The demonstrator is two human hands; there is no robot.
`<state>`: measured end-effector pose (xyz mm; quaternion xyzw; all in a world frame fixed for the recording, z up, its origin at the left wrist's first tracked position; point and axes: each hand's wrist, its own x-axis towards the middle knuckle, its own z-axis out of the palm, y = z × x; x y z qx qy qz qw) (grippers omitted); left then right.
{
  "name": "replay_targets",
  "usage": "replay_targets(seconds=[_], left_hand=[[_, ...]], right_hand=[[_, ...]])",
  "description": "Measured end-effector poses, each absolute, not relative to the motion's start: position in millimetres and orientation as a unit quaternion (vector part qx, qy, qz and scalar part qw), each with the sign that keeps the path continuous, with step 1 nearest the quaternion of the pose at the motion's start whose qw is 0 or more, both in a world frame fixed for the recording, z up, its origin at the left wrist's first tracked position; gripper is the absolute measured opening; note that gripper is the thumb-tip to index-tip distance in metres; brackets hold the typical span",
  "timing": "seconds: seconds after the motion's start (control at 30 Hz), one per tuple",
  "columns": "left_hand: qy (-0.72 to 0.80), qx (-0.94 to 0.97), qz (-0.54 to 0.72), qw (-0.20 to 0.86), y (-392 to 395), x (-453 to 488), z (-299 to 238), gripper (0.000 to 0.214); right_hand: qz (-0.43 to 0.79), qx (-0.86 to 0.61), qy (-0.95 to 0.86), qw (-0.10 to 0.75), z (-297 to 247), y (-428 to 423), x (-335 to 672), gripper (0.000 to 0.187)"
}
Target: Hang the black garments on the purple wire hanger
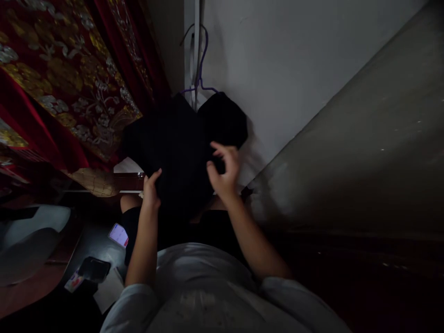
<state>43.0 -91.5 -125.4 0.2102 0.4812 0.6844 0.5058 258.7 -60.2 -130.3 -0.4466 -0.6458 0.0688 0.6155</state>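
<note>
While L fingers (155, 178) grip black garment (180, 138), R fingers (226, 155) hover open, red curtain (69, 78) alongside.

A red and gold flowery curtain (62, 69) shuts us in on the left, a big grey panel (364, 152) on the right.

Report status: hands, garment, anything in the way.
Left hand pinching lower edge of black garment. Right hand blurred at its right side, grip unclear. Garment on purple hanger against wall; red patterned curtain close on left.
</note>
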Motion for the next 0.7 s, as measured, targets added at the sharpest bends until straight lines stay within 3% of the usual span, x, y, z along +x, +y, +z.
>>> replay_targets(seconds=[0.07, 0.13, 0.3, 0.43, 0.53, 0.6, 0.7], left_hand=[[0.465, 0.197, 0.680, 0.532, -99.6, 48.9, -126.3, 0.034], [0.463, 0.179, 0.675, 0.546, -106.3, 52.9, -127.9, 0.031], [0.485, 0.218, 0.696, 0.483, -111.1, 53.1, -135.1, 0.040], [0.479, 0.346, 0.798, 0.121, -111.4, 48.2, -145.0, 0.051], [0.505, 0.427, 0.744, -0.097, -117.1, 54.0, -162.5, 0.043], [0.513, 0.508, 0.686, -0.088, -121.9, 66.0, -179.8, 0.027], [0.481, 0.607, 0.629, 0.061, -126.2, 90.2, -207.8, 0.025]], right_hand=[[0.242, -0.444, -0.637, 0.582, -160.8, -68.1, 227.7, 0.034], [0.338, -0.455, -0.611, 0.552, -181.8, -74.6, 206.2, 0.030], [0.406, -0.471, -0.584, 0.522, -193.3, -89.5, 202.7, 0.025], [0.383, -0.491, -0.602, 0.500, -190.6, -98.6, 219.1, 0.027], [0.398, -0.495, -0.608, 0.476, -193.1, -102.4, 224.9, 0.025], [0.410, -0.493, -0.612, 0.462, -194.5, -104.0, 225.3, 0.024], [0.417, -0.490, -0.620, 0.448, -192.4, -106.4, 224.4, 0.024]])
